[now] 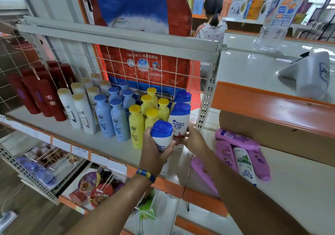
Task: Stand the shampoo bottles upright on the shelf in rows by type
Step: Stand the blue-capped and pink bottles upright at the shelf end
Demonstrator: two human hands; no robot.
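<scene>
Currently reading "head & shoulders" on white blue-capped bottle (161, 136) | left hand (154, 153) wrapping fingers closed around it, holding it at shelf (59, 126) front | right hand (193, 140) touching second upright bottle (179, 120), fingertips hidden, closure unclear | showing "VS" on red bottles (49, 100).

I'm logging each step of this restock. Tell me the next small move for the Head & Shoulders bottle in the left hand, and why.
Probably set the Head & Shoulders bottle held by the left hand upright at the front of the row. Two matching blue-capped bottles already stand behind it, beside the yellow bottles, and the right hand steadies the nearer one.
</scene>
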